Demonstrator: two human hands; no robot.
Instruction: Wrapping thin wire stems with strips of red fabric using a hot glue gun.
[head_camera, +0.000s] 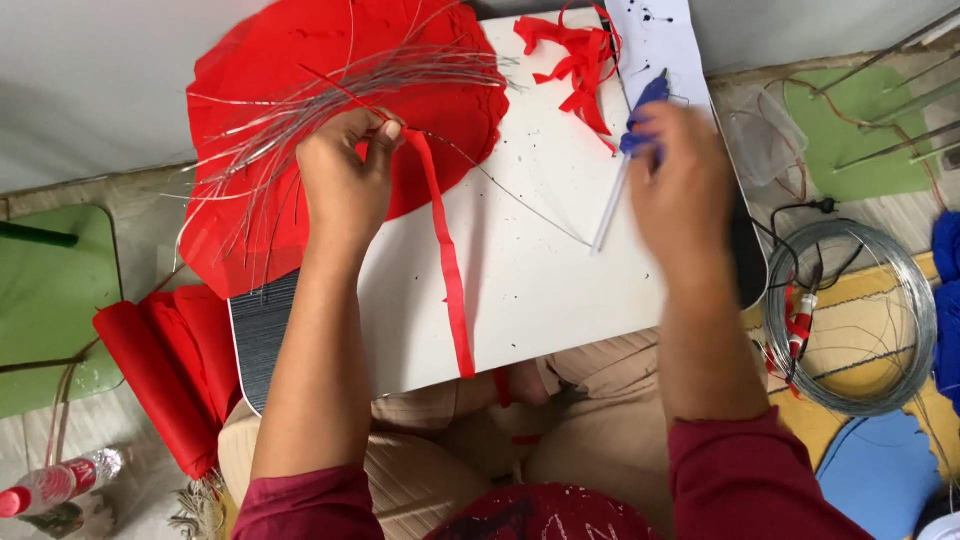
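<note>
My left hand (347, 172) pinches the top end of a long red ribbon strip (447, 270) together with a thin wire (520, 205) that runs right across the white board (540, 290) on my lap. My right hand (683, 190), blurred, grips a blue glue gun (640, 110) with a pale glue stick (610, 215) jutting out behind it. A bundle of thin silver wires (330, 100) lies over a pile of red fabric (290, 70) just beyond my left hand.
Red ribbon scraps (575, 55) lie at the board's far edge. A coil of grey wire (855, 315) with red-handled pliers (800, 330) is on the floor to the right. A red fabric roll (165, 370) and a plastic bottle (60, 483) lie to the left.
</note>
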